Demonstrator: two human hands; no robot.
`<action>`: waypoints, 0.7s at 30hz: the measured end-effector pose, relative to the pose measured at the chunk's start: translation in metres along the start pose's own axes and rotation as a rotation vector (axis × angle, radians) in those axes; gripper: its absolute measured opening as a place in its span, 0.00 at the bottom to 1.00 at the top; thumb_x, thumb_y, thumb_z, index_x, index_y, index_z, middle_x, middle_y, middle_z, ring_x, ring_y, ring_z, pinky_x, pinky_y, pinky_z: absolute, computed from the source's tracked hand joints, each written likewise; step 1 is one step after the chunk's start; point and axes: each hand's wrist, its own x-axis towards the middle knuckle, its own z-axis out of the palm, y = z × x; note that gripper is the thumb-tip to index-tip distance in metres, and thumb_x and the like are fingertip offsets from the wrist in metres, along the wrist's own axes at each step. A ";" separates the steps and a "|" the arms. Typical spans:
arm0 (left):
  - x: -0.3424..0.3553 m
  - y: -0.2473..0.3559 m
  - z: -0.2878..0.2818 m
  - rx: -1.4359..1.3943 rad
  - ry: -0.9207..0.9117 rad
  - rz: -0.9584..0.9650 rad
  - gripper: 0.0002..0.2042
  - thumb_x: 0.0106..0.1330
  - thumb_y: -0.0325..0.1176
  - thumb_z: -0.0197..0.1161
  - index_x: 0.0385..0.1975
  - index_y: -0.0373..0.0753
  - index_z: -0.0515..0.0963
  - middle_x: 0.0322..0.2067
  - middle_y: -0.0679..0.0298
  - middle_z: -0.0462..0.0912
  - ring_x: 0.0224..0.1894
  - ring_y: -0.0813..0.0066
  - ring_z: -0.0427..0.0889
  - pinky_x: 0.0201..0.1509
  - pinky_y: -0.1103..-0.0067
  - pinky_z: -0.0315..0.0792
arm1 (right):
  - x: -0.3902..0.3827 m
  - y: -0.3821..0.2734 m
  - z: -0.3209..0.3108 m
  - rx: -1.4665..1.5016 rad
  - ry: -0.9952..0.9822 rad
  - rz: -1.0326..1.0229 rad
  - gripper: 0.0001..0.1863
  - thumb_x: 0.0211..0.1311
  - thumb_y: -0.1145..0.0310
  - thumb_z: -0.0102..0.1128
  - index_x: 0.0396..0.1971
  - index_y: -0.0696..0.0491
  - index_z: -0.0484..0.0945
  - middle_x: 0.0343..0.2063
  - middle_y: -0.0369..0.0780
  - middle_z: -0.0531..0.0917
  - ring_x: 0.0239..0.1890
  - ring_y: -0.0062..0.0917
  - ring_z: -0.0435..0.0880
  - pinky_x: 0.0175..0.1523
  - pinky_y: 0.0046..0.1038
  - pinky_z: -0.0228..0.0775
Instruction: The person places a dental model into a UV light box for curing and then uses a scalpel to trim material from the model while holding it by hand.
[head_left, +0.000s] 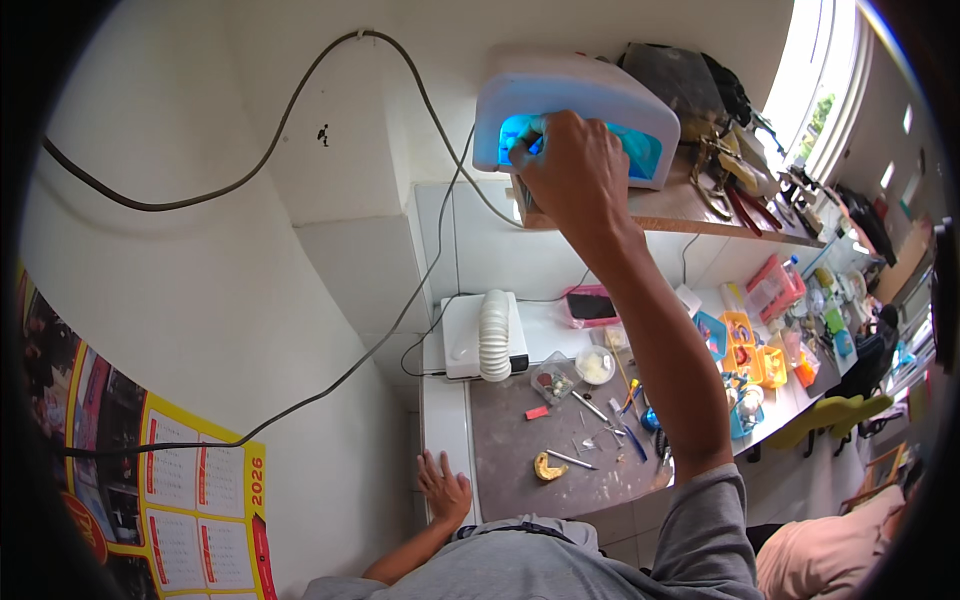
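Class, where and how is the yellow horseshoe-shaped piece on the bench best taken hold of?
Probably by the rounded left back of the yellow horseshoe-shaped piece, thumb and fingertips pinching across its curved band, coming from the left: it opens roughly rightward, where the silver pen-shaped tool lies close.

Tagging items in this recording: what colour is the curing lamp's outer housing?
The curing lamp's outer housing is white, seen in the head view.
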 end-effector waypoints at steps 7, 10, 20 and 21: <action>0.000 -0.001 0.001 0.021 -0.004 0.009 0.34 0.65 0.38 0.60 0.70 0.32 0.59 0.73 0.35 0.49 0.76 0.35 0.48 0.73 0.46 0.49 | 0.000 0.001 -0.007 0.099 -0.090 0.117 0.10 0.51 0.65 0.71 0.27 0.57 0.88 0.27 0.49 0.88 0.32 0.44 0.87 0.44 0.40 0.79; 0.000 -0.002 0.002 0.019 -0.006 0.011 0.34 0.66 0.39 0.60 0.70 0.32 0.59 0.74 0.35 0.49 0.76 0.35 0.47 0.73 0.46 0.49 | 0.002 0.002 -0.007 0.067 -0.113 0.115 0.11 0.50 0.65 0.72 0.29 0.57 0.88 0.29 0.49 0.88 0.34 0.44 0.87 0.45 0.40 0.78; 0.000 -0.003 0.002 0.004 -0.017 0.000 0.34 0.66 0.39 0.60 0.70 0.32 0.59 0.74 0.36 0.47 0.76 0.35 0.47 0.73 0.45 0.49 | 0.005 0.002 -0.005 0.030 -0.128 0.076 0.12 0.51 0.67 0.72 0.33 0.57 0.89 0.31 0.49 0.88 0.36 0.43 0.88 0.48 0.40 0.77; 0.000 -0.003 0.001 0.000 -0.017 0.002 0.34 0.66 0.39 0.60 0.70 0.32 0.59 0.74 0.36 0.48 0.76 0.35 0.47 0.73 0.45 0.49 | 0.004 0.005 -0.003 0.029 -0.113 0.055 0.12 0.51 0.66 0.72 0.34 0.57 0.89 0.31 0.49 0.88 0.35 0.43 0.87 0.47 0.39 0.78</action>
